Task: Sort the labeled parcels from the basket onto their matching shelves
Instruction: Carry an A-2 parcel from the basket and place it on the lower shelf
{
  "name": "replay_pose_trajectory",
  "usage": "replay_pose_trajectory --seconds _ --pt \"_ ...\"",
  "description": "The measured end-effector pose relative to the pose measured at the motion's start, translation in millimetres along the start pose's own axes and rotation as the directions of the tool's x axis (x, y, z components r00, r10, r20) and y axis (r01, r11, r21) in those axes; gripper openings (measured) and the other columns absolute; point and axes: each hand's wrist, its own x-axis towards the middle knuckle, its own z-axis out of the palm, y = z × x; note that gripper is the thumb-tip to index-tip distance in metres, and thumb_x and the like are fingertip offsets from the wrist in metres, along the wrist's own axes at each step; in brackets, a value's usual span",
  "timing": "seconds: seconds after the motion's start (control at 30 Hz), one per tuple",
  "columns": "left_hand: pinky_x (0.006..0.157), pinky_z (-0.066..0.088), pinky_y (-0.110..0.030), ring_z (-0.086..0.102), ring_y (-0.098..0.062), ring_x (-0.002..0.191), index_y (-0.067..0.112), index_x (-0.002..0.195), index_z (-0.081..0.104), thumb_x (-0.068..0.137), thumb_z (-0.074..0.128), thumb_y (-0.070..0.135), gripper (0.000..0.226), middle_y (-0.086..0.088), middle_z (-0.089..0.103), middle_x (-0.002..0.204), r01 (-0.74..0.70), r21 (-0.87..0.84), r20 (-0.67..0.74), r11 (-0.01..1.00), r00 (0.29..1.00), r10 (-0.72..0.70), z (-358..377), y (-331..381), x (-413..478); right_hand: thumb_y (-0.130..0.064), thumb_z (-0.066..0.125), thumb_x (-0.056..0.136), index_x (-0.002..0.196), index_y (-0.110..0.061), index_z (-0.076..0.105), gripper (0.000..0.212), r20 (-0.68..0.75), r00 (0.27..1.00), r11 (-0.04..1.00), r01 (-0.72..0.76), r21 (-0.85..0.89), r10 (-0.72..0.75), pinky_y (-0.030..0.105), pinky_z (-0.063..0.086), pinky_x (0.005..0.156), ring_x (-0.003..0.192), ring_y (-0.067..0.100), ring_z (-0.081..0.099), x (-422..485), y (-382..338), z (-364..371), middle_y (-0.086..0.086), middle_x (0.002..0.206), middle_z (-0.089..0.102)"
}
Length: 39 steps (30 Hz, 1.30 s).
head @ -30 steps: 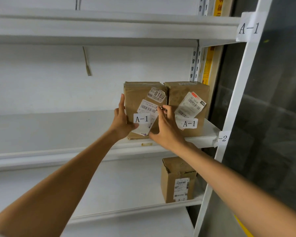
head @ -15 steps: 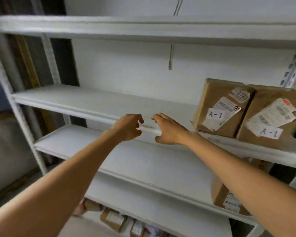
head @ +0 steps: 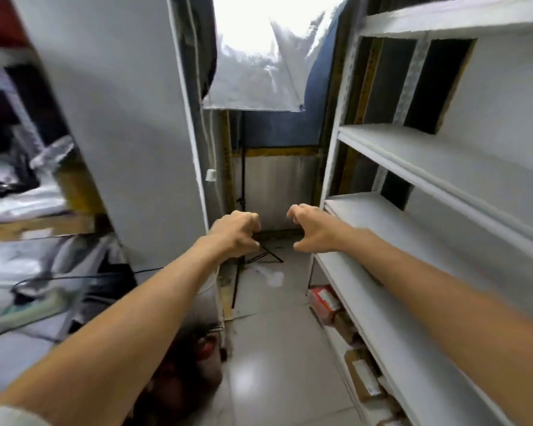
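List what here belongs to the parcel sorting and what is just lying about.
Job: white metal shelving rack; brown cardboard parcels low in it; empty left hand and right hand.
Lying about: black tripod stand; white fabric light diffuser; pale power strip.

No writing can be read anywhere. The white labels on the brown parcels (head: 363, 376) at lower right and on the red box (head: 322, 299) above them are too blurred.

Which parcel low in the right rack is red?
The farthest parcel, low at the rack's far end. The nearer parcels are brown cardboard.
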Motion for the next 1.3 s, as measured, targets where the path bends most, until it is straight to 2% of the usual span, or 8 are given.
replay_pose_trajectory --seconds 0.17,0.3,0.37,0.47,0.6,0.8,1.03,1.3 --pt "0.085 0.052 -0.038 0.06 -0.029 0.101 0.017 0.113 0.059 0.079 0.067 0.024 0.035 -0.008 0.064 0.111 0.367 -0.028 -0.003 0.93 0.93 -0.367 -3 -111 -105 -0.029 0.072 0.075 0.129 -0.007 0.045 0.064 0.162 0.912 0.926 0.372 0.055 -0.376 0.041 0.046 0.093 0.113 0.028 0.05 59 -118 61 0.01 0.123 0.05" --pt "0.068 0.046 -0.032 0.06 -0.031 0.094 0.015 0.098 0.059 0.078 0.066 0.023 0.022 -0.007 0.062 0.095 0.587 -0.072 -0.006 0.806 0.808 -0.589 11 -170 -217 -0.027 0.072 0.074 0.127 -0.002 0.044 0.065 0.244 0.739 0.775 0.622 0.113 -0.628 0.043 0.044 0.094 0.114 0.032 0.05 65 -230 120 0.017 0.124 0.051" --pt "0.072 0.045 -0.033 0.058 -0.029 0.096 0.013 0.108 0.059 0.081 0.068 0.024 0.03 -0.006 0.062 0.103 0.676 -0.084 0.0 0.732 0.735 -0.678 18 -189 -273 -0.023 0.071 0.074 0.126 0.0 0.044 0.063 0.291 0.637 0.69 0.71 0.137 -0.713 0.044 0.045 0.093 0.112 0.034 0.05 55 -285 146 0.019 0.123 0.052" --pt "0.083 0.05 -0.039 0.057 -0.028 0.102 0.016 0.116 0.057 0.082 0.068 0.026 0.037 -0.007 0.06 0.114 0.811 -0.067 0.006 0.581 0.583 -0.813 26 -211 -355 -0.025 0.071 0.077 0.122 0.0 0.046 0.057 0.341 0.482 0.561 0.806 0.187 -0.807 0.044 0.046 0.089 0.107 0.033 0.052 31 -359 179 0.017 0.12 0.051" --pt "0.073 0.05 -0.037 0.058 -0.028 0.098 0.015 0.114 0.057 0.081 0.067 0.025 0.036 -0.007 0.061 0.111 0.919 -0.105 -0.006 0.38 0.382 -0.924 32 -228 -452 -0.024 0.072 0.076 0.12 -0.003 0.044 0.056 0.404 0.318 0.43 0.875 0.225 -0.858 0.048 0.046 0.089 0.106 0.032 0.05 -3 -438 210 0.014 0.119 0.048" --pt "0.076 0.054 -0.039 0.061 -0.027 0.091 0.009 0.108 0.062 0.08 0.067 0.016 0.029 -0.011 0.065 0.101 0.956 -0.217 -0.02 0.199 0.199 -0.98 43 -248 -548 -0.019 0.07 0.076 0.117 -0.002 0.047 0.05 0.431 0.153 0.267 0.939 0.217 -0.889 0.045 0.048 0.088 0.104 0.03 0.052 -39 -527 247 0.014 0.117 0.05" --pt "0.084 0.053 -0.042 0.06 -0.025 0.098 0.014 0.11 0.06 0.081 0.071 0.021 0.031 -0.005 0.064 0.11 0.944 -0.322 -0.001 0.078 0.082 -0.997 57 -307 -617 -0.023 0.072 0.078 0.094 -0.012 0.041 0.037 0.444 0.064 0.179 0.958 0.223 -0.894 0.031 0.036 0.066 0.086 0.021 0.046 -50 -619 291 0.001 0.094 0.043" --pt "0.085 0.053 -0.039 0.06 -0.021 0.098 0.017 0.112 0.06 0.079 0.074 0.025 0.036 -0.004 0.063 0.111 0.912 -0.405 0.1 -0.063 -0.024 -0.995 92 -355 -661 -0.036 0.073 0.081 0.118 -0.012 0.046 0.052 0.503 0.053 0.234 0.923 0.304 -0.863 0.026 0.035 0.074 0.093 0.016 0.046 -36 -671 352 0.005 0.115 0.051"
